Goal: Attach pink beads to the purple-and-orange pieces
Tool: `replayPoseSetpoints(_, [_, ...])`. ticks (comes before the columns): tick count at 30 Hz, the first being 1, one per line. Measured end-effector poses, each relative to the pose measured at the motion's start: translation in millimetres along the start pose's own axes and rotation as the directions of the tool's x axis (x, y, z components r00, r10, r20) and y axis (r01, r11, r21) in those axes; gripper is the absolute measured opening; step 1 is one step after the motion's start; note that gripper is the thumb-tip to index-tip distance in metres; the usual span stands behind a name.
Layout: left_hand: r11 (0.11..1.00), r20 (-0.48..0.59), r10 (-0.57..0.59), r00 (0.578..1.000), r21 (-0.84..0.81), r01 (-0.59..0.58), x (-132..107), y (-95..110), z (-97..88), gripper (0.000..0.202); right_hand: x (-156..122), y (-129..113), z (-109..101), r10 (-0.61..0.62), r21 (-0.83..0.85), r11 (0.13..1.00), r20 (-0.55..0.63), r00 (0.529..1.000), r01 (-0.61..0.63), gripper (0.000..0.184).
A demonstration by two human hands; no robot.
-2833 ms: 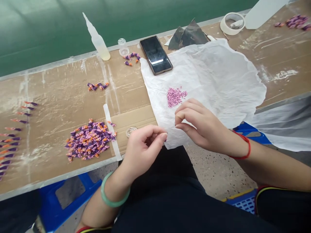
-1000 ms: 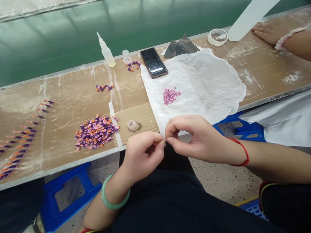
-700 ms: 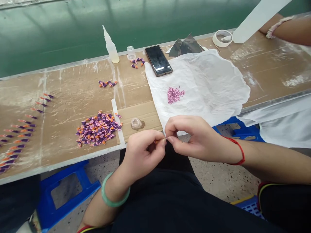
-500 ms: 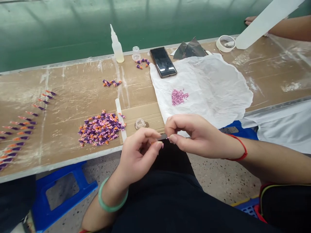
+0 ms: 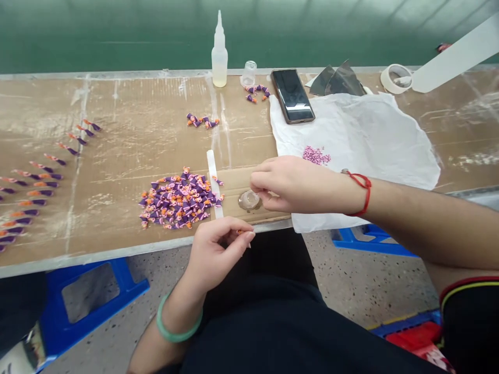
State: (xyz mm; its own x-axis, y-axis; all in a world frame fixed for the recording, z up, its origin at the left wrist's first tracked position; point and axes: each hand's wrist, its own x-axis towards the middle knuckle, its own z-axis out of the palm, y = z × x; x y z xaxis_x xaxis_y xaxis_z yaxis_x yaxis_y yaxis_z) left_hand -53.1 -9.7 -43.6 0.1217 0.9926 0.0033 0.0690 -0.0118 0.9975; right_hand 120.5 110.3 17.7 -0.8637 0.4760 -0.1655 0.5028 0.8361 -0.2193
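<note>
My left hand (image 5: 222, 252) is closed at the table's front edge, thumb and forefinger pinching a small figurine (image 5: 240, 232). Only an orange bit of it shows. Fingers curled, my right hand (image 5: 298, 184) is beside a small clear dish (image 5: 248, 200) on a cardboard piece (image 5: 230, 179); its fingertips are hidden, so what they hold cannot be made out. Left of the dish lies a pile of small purple, orange and pink figurines (image 5: 177, 200), with a white strip (image 5: 212, 171) at its right side. Tiny pink pieces (image 5: 315, 155) lie on a white cloth (image 5: 362, 135) behind my right hand.
Rows of figurines (image 5: 37, 193) lie at the left. Along the back stand a dropper bottle (image 5: 220, 65) and a clear cup (image 5: 249, 72), with a phone (image 5: 292, 96), dark sheets (image 5: 339, 80) and a tape roll (image 5: 395, 79) nearby. Blue stools (image 5: 89, 301) are below.
My right hand has left its place beside the left hand and moved forward to the clear dish. My left hand keeps its pinch nearly in place. The camera view has shifted.
</note>
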Motion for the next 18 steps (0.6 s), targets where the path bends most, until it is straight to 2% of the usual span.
replayPoseSetpoints(4, [0.999, -0.008, -0.016, 1.000, -0.035, 0.016, 2.0, -3.0, -3.1, 0.010, 4.9, -1.9, -0.4, 0.017, -0.101, 0.995, 0.079, 0.997, -0.009, 0.015])
replayPoseSetpoints(12, [0.983, -0.028, -0.089, 0.996, -0.166, 0.083, 1.9, -6.4, -4.0, 0.004, 8.6, -1.6, 2.5, 0.002, -0.124, 0.992, 0.090, 0.996, 0.010, 0.021])
replayPoseSetpoints(18, [0.946, -0.160, -0.123, 0.979, -0.318, 0.067, 3.8, 0.3, 2.6, 0.012, 1.1, -2.7, -1.1, 0.031, -0.057, 0.998, 0.004, 0.999, -0.031, 0.018])
